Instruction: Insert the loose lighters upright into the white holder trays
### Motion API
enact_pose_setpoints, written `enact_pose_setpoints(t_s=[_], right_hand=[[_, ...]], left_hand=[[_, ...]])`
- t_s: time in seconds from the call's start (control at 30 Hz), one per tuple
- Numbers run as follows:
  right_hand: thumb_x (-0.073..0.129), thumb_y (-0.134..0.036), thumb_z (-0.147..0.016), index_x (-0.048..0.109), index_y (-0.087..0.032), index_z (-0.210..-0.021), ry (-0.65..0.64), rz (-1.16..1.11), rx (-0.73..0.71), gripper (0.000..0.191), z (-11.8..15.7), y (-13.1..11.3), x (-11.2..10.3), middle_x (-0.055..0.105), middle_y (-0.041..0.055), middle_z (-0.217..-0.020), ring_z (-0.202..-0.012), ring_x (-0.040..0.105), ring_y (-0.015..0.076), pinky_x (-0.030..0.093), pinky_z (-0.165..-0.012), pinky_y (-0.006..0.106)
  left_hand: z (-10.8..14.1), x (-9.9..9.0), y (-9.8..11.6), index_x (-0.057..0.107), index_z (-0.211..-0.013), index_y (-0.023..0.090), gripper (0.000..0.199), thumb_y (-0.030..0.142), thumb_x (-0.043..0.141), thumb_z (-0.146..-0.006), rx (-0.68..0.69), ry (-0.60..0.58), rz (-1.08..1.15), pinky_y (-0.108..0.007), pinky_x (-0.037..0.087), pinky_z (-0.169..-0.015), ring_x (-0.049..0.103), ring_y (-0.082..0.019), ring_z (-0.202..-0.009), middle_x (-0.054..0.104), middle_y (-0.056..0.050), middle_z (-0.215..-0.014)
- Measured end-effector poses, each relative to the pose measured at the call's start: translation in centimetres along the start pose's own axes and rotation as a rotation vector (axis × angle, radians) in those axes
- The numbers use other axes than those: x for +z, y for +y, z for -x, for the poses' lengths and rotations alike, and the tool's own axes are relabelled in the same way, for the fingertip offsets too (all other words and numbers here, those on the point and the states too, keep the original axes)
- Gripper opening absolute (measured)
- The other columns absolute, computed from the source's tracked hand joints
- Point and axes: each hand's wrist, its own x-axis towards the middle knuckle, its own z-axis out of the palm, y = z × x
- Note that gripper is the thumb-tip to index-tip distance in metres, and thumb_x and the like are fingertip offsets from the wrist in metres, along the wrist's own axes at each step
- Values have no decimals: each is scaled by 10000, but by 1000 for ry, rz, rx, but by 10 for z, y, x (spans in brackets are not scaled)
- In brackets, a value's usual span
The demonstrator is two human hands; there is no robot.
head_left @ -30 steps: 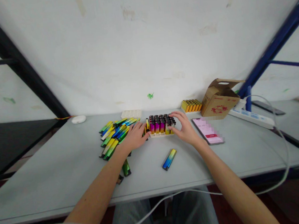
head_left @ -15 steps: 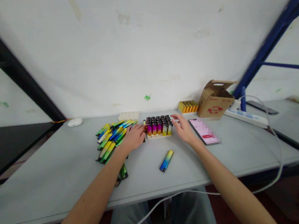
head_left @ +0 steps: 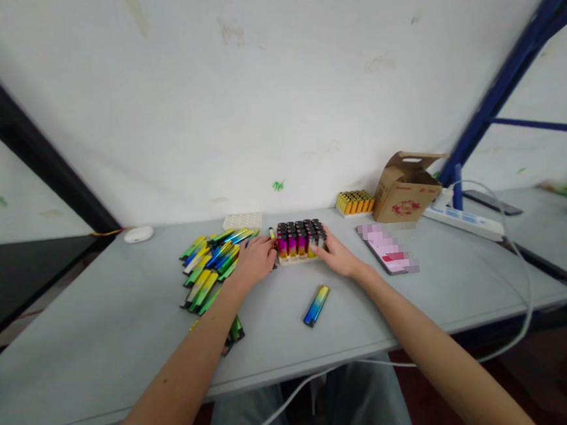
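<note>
Noted lighters (head_left: 292, 243) in tray (head_left: 294, 261) on table (head_left: 365, 317), with long axes vertical, black ends up. Clamped at right end by right hand (head_left: 336, 254); cannot tell grip of left hand (head_left: 258, 259), at left.

I have a brown cardboard box (head_left: 403, 196) right of centre, its top flap raised and red print on its front. Below it I see a phone (head_left: 383, 250) lying flat, its screen pink and partly pixelated. Further right sits a white power strip (head_left: 465, 221), and a white cable (head_left: 526, 272) curves down that side of my view. At left I make out a small white rounded case (head_left: 139, 235) near a black metal post (head_left: 32, 137). A blue post (head_left: 508, 67) slants through the upper right, and the white wall (head_left: 255, 97) carries a green scribble (head_left: 278, 185).
</note>
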Motion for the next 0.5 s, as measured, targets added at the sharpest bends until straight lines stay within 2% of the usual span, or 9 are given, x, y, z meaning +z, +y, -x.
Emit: enact_pose_setpoints(t_s=[0.13, 0.23, 0.37, 0.5], right_hand=[[733, -442, -789, 438, -156, -1393, -74, 90, -84, 731, -1, 4, -6, 553, 160, -1381, -1272, 526, 308, 379, -1118, 482], [738, -430, -783, 491, -181, -1350, -102, 119, -87, 667, -1, 8, -8, 574, 139, -1358, -1252, 541, 307, 401, -1100, 485], [712, -435, -806, 509, -196, -1343, -102, 136, -86, 622, -1, 9, -8, 569, 129, -1376, -1268, 534, 302, 397, -1106, 484], [688, -421, -824, 477, -189, -1376, -96, 151, -82, 634, 0, 7, -8, 554, 138, -1395, -1285, 524, 303, 380, -1121, 489]], left_hand=[[-2, -1, 1, 703, -1122, 193, 355, 192, 429, -898, -40, 43, 86, -484, 400, -1046, 616, -294, -1156, 715, -114, -1159], [-5, -1, 1, 728, -1086, 168, 335, 182, 467, -878, -88, 66, 148, -451, 441, -1009, 664, -294, -1064, 747, -133, -1053], [-8, 0, -4, 751, -1079, 172, 341, 185, 492, -858, -157, 109, 233, -370, 506, -927, 709, -256, -932, 772, -96, -919], [-9, 0, -9, 771, -1029, 170, 297, 255, 564, -834, -243, 198, 338, -372, 535, -893, 723, -261, -898, 779, -78, -875]])
